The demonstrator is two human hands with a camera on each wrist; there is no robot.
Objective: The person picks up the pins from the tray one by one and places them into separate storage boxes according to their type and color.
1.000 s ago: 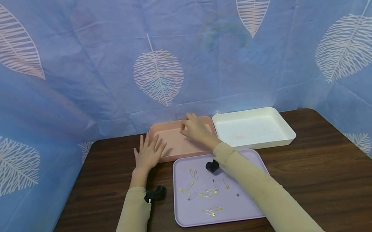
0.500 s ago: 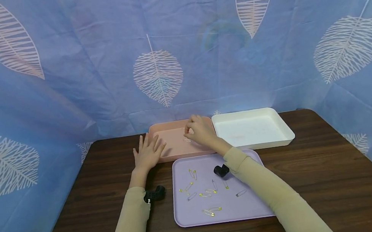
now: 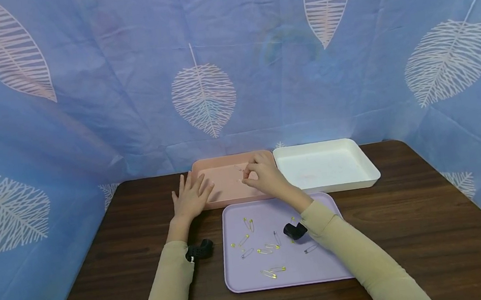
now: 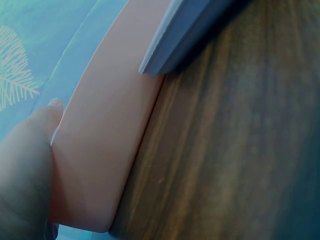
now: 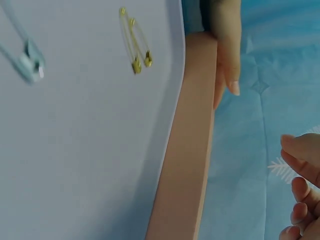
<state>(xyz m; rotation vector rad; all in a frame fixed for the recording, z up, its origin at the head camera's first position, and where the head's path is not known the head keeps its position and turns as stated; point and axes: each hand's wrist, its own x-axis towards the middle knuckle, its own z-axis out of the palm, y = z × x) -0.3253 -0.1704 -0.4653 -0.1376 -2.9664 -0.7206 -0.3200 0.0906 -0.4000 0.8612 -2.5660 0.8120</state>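
Observation:
My left hand (image 3: 190, 200) lies with spread fingers over the near-left corner of the pink tray (image 3: 223, 191); its thumb (image 4: 25, 170) is at the tray's wall in the left wrist view. Over the right part of that tray is my right hand (image 3: 268, 176), thumb and forefinger drawn together. In the right wrist view its fingers (image 5: 300, 187) are curled, with no pin visible between them. A small pin (image 3: 240, 180) shows by its fingertips in the tray, and another lies farther back. Several yellow-headed safety pins (image 3: 268, 274) and silver safety pins (image 3: 247, 253) are scattered on the lilac tray (image 3: 237, 281).
To the right of the pink tray stands a white tray (image 3: 331, 167). The lilac tray is in front of both, on a dark wooden table (image 3: 426, 213). A blue leaf-patterned cloth (image 3: 261, 93) hangs behind and at the sides.
My right hand has drawn back toward the right and nearer the lilac tray, bringing small pins in the pink tray into sight. My left hand has stayed in place.

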